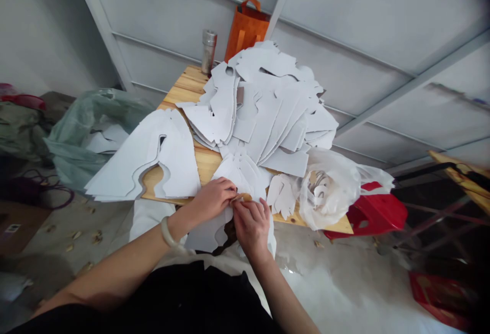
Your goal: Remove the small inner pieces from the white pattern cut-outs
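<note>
At the table's front edge, my left hand (pixel 214 197) and my right hand (pixel 253 224) meet with bent fingers. Between their fingertips is a small tan-brown piece (pixel 242 198), pinched from both sides; its exact kind does not show. Just beyond the fingers lies a fanned stack of white cut sheets (pixel 239 168). Below my left hand another pale cut sheet (pixel 206 232) hangs near my lap, partly hidden by the hands. A light bangle (pixel 167 232) circles my left wrist.
Overlapping white cut-outs (pixel 268 104) are heaped on the wooden table (pixel 184 86), with a curved stack (pixel 176 145) at left. A clear plastic bag (pixel 331 186) sits at right above a red stool (pixel 378 214). A metal-topped bottle (pixel 209 51) and orange bag (pixel 247 28) stand behind; a green bag (pixel 84 135) is left.
</note>
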The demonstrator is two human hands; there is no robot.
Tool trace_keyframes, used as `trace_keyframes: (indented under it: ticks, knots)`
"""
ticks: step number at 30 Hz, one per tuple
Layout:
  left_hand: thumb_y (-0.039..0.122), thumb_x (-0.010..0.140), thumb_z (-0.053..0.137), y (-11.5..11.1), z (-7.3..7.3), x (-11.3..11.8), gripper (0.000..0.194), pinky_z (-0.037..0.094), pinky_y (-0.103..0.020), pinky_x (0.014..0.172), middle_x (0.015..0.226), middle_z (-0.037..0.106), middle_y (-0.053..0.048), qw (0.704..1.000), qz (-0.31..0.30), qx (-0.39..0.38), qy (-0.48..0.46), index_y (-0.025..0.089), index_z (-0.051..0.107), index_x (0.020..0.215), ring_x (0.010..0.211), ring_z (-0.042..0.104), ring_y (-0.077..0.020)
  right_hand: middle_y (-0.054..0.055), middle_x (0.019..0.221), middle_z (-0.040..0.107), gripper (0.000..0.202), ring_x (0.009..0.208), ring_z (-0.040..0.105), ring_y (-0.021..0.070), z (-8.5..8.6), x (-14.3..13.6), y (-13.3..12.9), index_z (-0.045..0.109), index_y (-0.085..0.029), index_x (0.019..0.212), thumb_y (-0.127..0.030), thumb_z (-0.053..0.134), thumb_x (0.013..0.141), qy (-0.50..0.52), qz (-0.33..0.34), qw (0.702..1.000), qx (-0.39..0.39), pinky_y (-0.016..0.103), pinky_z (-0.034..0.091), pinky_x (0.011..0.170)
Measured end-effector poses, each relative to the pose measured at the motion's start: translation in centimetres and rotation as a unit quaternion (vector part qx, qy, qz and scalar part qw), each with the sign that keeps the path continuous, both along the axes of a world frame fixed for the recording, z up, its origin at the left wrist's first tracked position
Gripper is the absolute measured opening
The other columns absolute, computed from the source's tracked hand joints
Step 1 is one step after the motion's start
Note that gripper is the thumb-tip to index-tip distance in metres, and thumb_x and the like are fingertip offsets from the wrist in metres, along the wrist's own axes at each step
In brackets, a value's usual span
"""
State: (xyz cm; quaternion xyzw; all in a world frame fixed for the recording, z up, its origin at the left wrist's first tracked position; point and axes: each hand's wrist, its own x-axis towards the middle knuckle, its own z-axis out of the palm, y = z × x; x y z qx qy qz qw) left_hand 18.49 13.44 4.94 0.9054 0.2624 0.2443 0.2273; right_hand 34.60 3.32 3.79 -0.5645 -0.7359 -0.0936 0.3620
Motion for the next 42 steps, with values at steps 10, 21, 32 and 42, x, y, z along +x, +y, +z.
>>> trace_keyframes:
  ticks: [10,21,32,42]
  knots:
    - [0.006,0.094,0.06,0.1,0.0,-0.1,0.027,0.052,-0.039,0.096,0.106,0.071,-0.007,1.0,-0.005,-0.017,-0.016,0.021,0.078,0.107,0.106,0.061,-0.0225,0.008,0.102,0.068,0.028,0.094,0.063,0.0237,-0.9,-0.7,-1.5,0.064,-0.021,0.123,-0.012,0.056,0.098,0.017,0.014,1.0,0.008,0.055,0.048,0.104]
    - [0.009,0.094,0.057,0.2,0.3,-0.1,0.024,0.053,-0.037,0.094,0.104,0.07,-0.006,1.0,-0.01,-0.022,-0.01,0.02,0.078,0.1,0.103,0.061,-0.023,0.007,0.092,0.068,0.019,0.083,0.059,0.0233,0.4,-1.8,0.0,0.065,-0.022,0.098,-0.006,0.055,0.094,-0.004,0.006,0.999,0.033,0.049,0.049,0.091]
    - [0.001,0.09,0.058,0.4,-0.3,0.0,0.034,0.052,-0.038,0.098,0.106,0.071,-0.007,0.999,-0.004,-0.028,-0.02,0.02,0.079,0.109,0.107,0.06,-0.0235,0.014,0.108,0.067,0.026,0.096,0.059,0.0295,-0.2,-1.4,-1.0,0.064,-0.018,0.118,-0.024,0.065,0.094,0.002,-0.034,0.999,-0.008,0.046,0.049,0.084]
    - [0.005,0.094,0.058,0.4,0.2,0.1,0.03,0.052,-0.037,0.096,0.105,0.071,-0.006,1.0,0.003,-0.025,-0.001,0.021,0.078,0.109,0.104,0.061,-0.0224,0.009,0.1,0.068,0.027,0.092,0.058,0.0243,0.8,-1.4,-2.0,0.066,-0.019,0.103,-0.002,0.047,0.095,0.053,0.019,0.998,0.007,0.042,0.046,0.082]
